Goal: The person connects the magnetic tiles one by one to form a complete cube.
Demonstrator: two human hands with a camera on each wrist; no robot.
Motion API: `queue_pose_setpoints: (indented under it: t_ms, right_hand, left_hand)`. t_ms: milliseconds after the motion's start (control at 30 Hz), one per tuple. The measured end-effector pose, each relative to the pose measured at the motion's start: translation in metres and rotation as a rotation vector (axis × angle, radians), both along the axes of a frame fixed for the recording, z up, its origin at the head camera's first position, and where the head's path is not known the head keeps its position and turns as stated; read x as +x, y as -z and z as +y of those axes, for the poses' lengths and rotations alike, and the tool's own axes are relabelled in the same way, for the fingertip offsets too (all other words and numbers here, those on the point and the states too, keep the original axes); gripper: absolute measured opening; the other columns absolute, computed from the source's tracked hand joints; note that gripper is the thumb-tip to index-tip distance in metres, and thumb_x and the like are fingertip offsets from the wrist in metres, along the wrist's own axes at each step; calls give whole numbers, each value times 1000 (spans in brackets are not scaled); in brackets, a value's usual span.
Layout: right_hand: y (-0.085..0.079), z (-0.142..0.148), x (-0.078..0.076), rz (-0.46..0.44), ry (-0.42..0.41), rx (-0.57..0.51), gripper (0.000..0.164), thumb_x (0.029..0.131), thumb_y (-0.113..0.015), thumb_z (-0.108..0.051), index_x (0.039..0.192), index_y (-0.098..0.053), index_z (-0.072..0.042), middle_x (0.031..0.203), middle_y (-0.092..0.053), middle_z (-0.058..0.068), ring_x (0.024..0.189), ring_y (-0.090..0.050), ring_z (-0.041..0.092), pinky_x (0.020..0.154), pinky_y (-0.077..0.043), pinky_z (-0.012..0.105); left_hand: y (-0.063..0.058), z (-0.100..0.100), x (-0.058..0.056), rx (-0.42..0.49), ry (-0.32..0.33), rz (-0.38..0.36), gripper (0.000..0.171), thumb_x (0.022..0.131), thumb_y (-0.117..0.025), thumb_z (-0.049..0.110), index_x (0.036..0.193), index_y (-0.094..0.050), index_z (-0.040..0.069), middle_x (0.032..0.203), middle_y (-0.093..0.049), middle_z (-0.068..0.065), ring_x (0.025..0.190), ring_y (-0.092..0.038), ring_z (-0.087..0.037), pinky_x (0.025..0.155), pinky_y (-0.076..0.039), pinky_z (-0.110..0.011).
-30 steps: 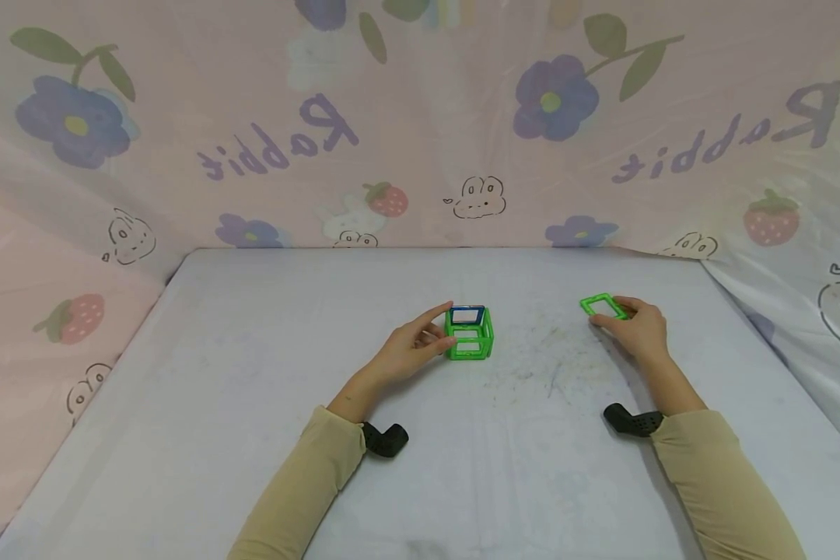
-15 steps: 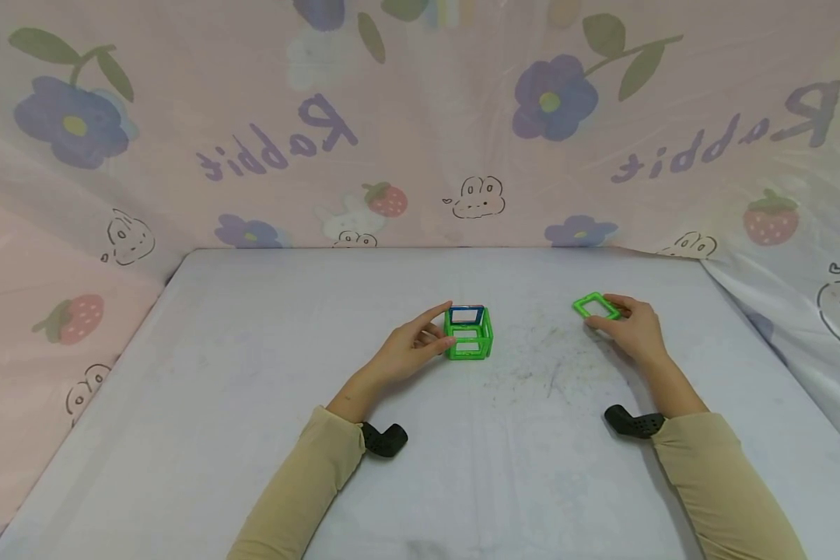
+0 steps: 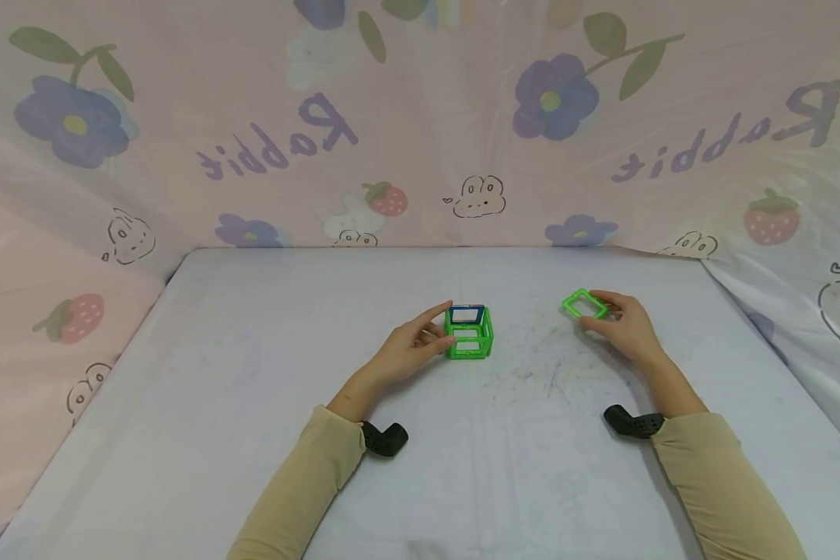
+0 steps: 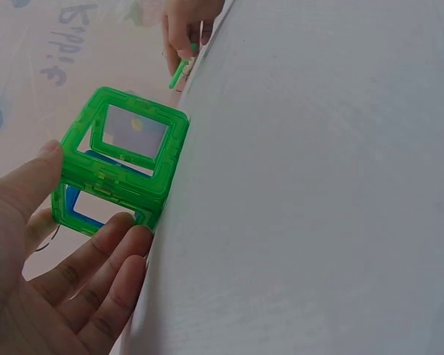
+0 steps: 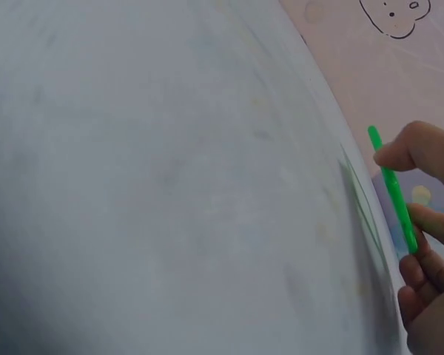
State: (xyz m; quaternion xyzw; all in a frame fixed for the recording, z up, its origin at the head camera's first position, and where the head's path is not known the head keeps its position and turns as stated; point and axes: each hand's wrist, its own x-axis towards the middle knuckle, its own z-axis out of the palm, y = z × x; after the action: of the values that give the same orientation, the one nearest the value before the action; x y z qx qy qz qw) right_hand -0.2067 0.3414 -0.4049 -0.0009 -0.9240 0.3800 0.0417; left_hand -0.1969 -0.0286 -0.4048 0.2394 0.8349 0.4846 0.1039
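Note:
A small box built of green magnetic tiles, with one blue-framed tile at its far side, stands on the table. My left hand holds it from the left, index fingertip at the far corner and thumb at the near one. In the left wrist view the box shows see-through square frames, and the other fingers lie along its side. To the right, a single green square magnetic tile is pinched between thumb and fingers of my right hand. The right wrist view shows this tile edge-on, over the tabletop.
A white cloth covers the table, with faint scribble marks right of the box. Behind it hangs a pink curtain printed with flowers and rabbits. Black wrist-worn devices stick out by the left cuff and the right cuff.
My right hand has moved a little to the left with the green tile, nearer the box, and the tile has turned slightly. My left hand and the box stay in place.

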Motion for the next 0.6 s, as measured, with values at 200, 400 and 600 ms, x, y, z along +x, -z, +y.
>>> queue_pose_setpoints:
  t_ms: [200, 400, 600]
  right_hand:
    - [1, -4, -2, 9, -28, -23, 61, 82, -69, -23, 132, -47, 3, 132, -43, 27, 111, -41, 38, 92, -34, 48]
    - [-1, -7, -1, 8, -74, 6, 60, 83, -68, -22, 133, -45, 2, 130, -41, 28, 112, -40, 41, 91, -33, 51]
    - [-5, -14, -1, 24, -133, 8, 58, 83, -69, -18, 132, -46, 3, 128, -43, 29, 112, -40, 42, 92, -33, 56]
  left_hand:
    - [-1, 0, 0, 5, -2, -12, 59, 91, -59, 33, 143, -33, 32, 106, -63, -5, 94, -62, -16, 83, -49, -32]
    - [0, 0, 0, 12, 1, -19, 59, 91, -58, 32, 144, -33, 27, 107, -63, -8, 96, -62, -21, 85, -48, -37]
    - [-6, 1, 3, 12, 4, -33, 59, 93, -57, 25, 145, -30, 21, 110, -61, -15, 98, -61, -27, 86, -48, -40]
